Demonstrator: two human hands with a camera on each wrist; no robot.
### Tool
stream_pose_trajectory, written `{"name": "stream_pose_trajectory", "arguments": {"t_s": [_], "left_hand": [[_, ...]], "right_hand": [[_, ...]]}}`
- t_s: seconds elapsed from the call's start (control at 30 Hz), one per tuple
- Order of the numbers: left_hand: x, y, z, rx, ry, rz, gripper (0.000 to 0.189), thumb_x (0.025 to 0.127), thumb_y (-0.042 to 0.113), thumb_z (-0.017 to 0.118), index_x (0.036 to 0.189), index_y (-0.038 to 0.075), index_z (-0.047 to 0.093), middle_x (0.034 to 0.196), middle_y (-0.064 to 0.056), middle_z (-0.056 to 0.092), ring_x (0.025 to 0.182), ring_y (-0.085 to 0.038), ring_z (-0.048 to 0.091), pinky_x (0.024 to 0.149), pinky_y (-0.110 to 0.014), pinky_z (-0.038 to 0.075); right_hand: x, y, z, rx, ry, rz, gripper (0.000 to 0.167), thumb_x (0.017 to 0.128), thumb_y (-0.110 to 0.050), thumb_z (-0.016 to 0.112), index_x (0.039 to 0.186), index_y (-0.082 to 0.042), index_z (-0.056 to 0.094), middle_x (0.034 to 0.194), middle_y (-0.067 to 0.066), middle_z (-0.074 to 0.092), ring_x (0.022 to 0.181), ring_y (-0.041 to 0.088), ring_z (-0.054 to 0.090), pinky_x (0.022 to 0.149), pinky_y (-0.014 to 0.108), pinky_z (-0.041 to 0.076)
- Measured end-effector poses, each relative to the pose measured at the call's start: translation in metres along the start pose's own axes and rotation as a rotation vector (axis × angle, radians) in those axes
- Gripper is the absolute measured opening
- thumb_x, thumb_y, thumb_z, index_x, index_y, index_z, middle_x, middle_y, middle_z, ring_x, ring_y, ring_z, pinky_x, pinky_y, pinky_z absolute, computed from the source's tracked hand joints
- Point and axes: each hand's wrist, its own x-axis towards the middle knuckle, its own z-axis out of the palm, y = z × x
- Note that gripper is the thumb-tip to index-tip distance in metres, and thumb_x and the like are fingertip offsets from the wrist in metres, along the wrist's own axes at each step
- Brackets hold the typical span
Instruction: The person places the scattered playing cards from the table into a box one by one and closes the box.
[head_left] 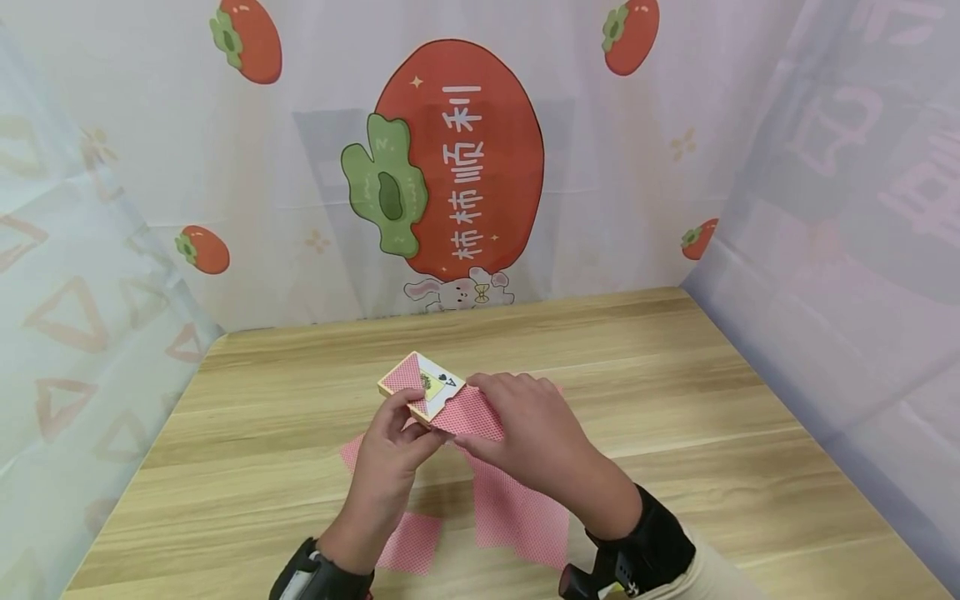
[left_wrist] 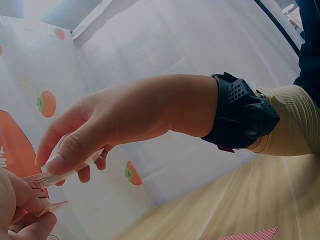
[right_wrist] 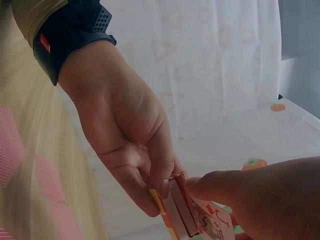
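Note:
My left hand (head_left: 390, 442) grips a small playing-card box (head_left: 416, 371) with an ace of spades printed on its front. My right hand (head_left: 532, 425) pinches red-patterned playing cards (head_left: 472, 411) right at the box's lower right end, where they overlap it. From the right wrist, the left hand (right_wrist: 127, 125) shows around the box's yellow edge (right_wrist: 165, 215), with a picture card (right_wrist: 215, 220) face out near the right hand (right_wrist: 275, 200). In the left wrist view, the right hand (left_wrist: 115, 115) holds cards (left_wrist: 65, 176) close to the left fingers (left_wrist: 25, 195).
Several red-backed cards (head_left: 517, 508) lie on the wooden table (head_left: 637, 375) below the hands, one card (head_left: 412, 542) beside the left wrist. Printed cloth (head_left: 315, 50) hangs at the back and both sides.

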Motion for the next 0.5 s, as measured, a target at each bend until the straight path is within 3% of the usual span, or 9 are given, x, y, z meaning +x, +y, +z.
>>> {"name": "stream_pose_trajectory", "arguments": {"t_s": [0.33,0.5], "left_hand": [[-0.002,-0.003,0.004,-0.008,0.013,0.010,0.055,0.087,-0.012,0.069,0.134,0.005,0.045,0.126,-0.011,0.051,0.105,-0.021,0.062,0.088,-0.027,0.055],[-0.003,-0.003,0.006,0.001,0.012,0.004,0.054,0.088,-0.013,0.067,0.134,0.004,0.045,0.126,-0.012,0.050,0.105,-0.021,0.061,0.087,-0.027,0.056]], "right_hand": [[-0.001,-0.009,0.005,0.003,0.069,0.047,0.057,0.082,-0.051,0.080,0.127,-0.019,0.064,0.116,-0.002,0.072,0.104,0.022,0.066,0.092,0.044,0.050],[0.000,-0.011,0.008,0.039,0.055,0.011,0.058,0.083,-0.049,0.081,0.127,-0.016,0.063,0.116,-0.001,0.071,0.099,0.018,0.067,0.089,0.040,0.053]]}}
